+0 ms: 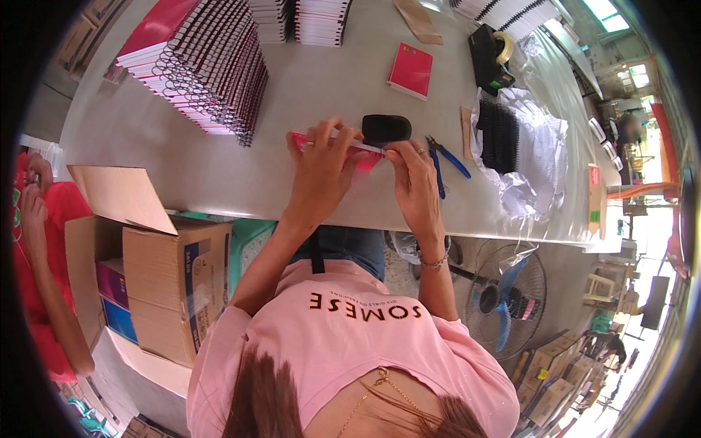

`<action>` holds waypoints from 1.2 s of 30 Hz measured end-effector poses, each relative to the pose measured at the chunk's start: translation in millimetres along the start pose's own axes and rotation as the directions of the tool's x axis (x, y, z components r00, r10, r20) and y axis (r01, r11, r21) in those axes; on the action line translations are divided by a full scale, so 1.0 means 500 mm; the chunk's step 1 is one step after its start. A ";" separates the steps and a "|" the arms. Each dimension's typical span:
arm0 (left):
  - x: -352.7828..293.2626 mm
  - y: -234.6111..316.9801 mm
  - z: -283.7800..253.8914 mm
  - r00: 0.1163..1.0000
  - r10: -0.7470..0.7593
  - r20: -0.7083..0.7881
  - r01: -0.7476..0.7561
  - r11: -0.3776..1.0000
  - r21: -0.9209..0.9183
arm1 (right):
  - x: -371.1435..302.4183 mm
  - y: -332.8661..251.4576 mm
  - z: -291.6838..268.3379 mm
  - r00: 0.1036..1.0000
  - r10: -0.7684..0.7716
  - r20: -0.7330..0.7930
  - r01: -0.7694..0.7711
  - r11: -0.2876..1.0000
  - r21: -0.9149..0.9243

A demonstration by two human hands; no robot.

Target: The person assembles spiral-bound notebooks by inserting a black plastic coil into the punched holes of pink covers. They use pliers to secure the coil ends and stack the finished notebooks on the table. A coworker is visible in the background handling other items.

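A small pink-red notebook is held on edge over the table, close to its near side. My left hand grips it from the left, fingers closed over the top edge. At its right end, my right hand pinches the corner with thumb and fingers. Much of the cover is hidden behind my hands. Just beyond the notebook lies a black rounded object whose kind I cannot make out. Blue-handled cutting pliers rest right of my right hand. Farther off, another red notebook lies flat.
A tall stack of spiral-bound notebooks stands far left. On the right are a tape dispenser and black binding coils on crumpled plastic. An open cardboard box, a person in red and a standing fan flank me.
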State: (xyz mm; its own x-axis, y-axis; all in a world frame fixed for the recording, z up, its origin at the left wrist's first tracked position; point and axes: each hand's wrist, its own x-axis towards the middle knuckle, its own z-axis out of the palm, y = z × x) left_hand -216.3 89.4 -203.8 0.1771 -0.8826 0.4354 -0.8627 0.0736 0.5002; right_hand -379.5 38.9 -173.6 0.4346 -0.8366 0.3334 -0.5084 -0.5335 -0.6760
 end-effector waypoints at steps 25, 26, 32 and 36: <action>-0.031 -0.117 -0.018 0.985 -0.175 0.001 0.145 0.815 -0.561 | 0.068 0.092 -0.002 0.766 0.277 0.580 -0.584 0.677 0.448; -0.032 -0.120 -0.014 0.982 -0.188 -0.006 0.144 0.776 -0.614 | 0.060 0.100 -0.011 0.787 0.118 0.605 -0.551 0.575 0.605; -0.023 -0.120 -0.015 0.991 -0.135 0.007 0.119 0.844 -0.522 | 0.034 0.120 -0.044 0.785 -0.143 0.603 -0.393 0.637 0.663; -0.020 -0.115 -0.023 0.987 -0.159 0.033 0.151 0.824 -0.547 | 0.027 0.075 -0.069 0.769 -0.142 0.623 -0.380 0.683 0.624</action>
State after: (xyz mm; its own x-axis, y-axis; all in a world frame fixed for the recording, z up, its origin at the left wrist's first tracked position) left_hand -163.2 99.3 -228.2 0.2964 -0.8978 0.3259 -0.4248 0.1817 0.8869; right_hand -418.4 3.2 -171.7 0.8700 -0.4898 -0.0570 -0.0479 0.0309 -0.9984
